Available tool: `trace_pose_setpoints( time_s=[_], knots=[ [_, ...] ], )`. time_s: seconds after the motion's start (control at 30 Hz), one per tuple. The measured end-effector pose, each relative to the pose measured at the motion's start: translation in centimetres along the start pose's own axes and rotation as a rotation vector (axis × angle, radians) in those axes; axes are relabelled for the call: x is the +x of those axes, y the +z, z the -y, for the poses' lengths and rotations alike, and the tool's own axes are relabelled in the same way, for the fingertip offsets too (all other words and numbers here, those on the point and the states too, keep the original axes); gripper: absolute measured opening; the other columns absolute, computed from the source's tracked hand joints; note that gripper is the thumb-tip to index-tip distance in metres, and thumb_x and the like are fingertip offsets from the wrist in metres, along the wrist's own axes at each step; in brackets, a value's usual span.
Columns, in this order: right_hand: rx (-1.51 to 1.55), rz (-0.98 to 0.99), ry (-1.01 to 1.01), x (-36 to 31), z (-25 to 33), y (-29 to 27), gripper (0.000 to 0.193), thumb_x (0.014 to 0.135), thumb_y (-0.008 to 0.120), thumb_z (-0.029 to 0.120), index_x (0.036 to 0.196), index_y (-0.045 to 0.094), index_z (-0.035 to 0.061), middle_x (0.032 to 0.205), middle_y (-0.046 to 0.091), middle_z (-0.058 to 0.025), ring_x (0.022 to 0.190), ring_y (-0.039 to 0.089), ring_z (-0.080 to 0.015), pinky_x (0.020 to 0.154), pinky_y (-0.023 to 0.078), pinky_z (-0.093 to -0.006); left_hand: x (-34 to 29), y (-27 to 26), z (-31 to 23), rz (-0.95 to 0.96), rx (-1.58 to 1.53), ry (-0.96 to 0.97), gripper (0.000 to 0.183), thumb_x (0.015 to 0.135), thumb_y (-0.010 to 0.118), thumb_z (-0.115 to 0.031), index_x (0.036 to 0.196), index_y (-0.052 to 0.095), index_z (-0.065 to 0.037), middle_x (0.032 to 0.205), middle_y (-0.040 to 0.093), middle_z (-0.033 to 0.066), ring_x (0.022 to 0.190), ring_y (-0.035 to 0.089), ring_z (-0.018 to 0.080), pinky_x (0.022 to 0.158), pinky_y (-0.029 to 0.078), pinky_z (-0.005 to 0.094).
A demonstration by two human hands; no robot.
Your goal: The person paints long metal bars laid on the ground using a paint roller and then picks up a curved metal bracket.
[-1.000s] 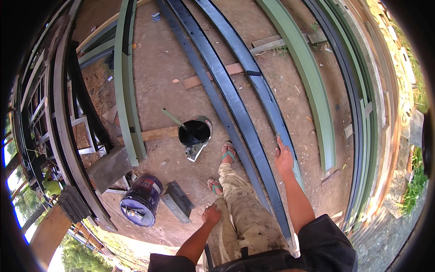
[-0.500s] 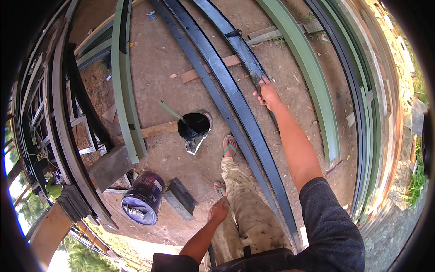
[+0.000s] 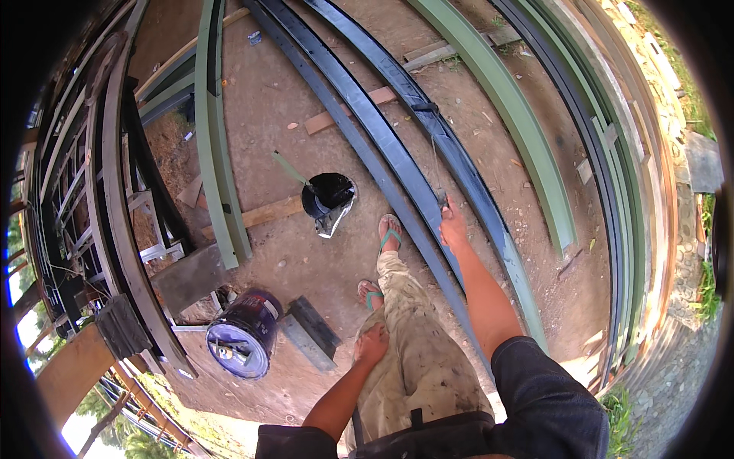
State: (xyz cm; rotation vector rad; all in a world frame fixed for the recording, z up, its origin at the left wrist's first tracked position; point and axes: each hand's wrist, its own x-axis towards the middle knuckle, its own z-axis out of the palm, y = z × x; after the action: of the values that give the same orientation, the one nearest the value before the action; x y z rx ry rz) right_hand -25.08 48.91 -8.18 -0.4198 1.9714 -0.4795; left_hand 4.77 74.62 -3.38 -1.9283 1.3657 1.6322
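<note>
Roller (image 3: 425,107) looks light, probably paint-slick; best gripped by its handle (image 3: 441,196), as right hand (image 3: 453,224) does, fingers closed; left hand (image 3: 371,344) unclear.

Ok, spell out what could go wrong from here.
1. The open round black bucket, dark inside, stands close to the right foot in its green-strapped sandal; a sidestep might tip it.
2. The right hand grips a black-headed, thin-framed roller without a glove, so the skin could get stained.
3. The right forearm crosses over a long, glossy black beam; contact might smear it if wet.
</note>
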Motion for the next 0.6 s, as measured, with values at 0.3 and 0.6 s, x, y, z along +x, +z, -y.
trace_pose_setpoints(
  time_s=[0.3, 0.6],
  knots=[
    [-0.107, -0.153, 0.048, -15.6, -27.1, -17.6, 0.05, 0.114, 0.046, 0.029, 0.163, 0.043, 0.0308, 0.066, 0.053, -0.005, 0.049, 0.051, -0.0154, 0.041, 0.045, -0.0362, -5.8, 3.5, 5.0, 0.054, 0.053, 0.205, 0.039, 0.094, 0.063, -0.027, 0.129, 0.067, -0.01, 0.123, 0.072, 0.0181, 0.115, 0.068, 0.0391, 0.099, 0.053, 0.049],
    [0.212, -0.25, 0.157, -28.3, -41.1, -22.3, 0.054, 0.112, 0.05, 0.033, 0.165, 0.04, 0.0269, 0.064, 0.05, -0.001, 0.046, 0.047, -0.0112, 0.039, 0.042, -0.0302, -8.2, 8.8, 6.4, 0.106, 0.296, 0.325, 0.04, 0.093, 0.065, -0.027, 0.128, 0.07, -0.009, 0.126, 0.071, 0.0182, 0.12, 0.065, 0.0385, 0.104, 0.052, 0.048]
  ],
)
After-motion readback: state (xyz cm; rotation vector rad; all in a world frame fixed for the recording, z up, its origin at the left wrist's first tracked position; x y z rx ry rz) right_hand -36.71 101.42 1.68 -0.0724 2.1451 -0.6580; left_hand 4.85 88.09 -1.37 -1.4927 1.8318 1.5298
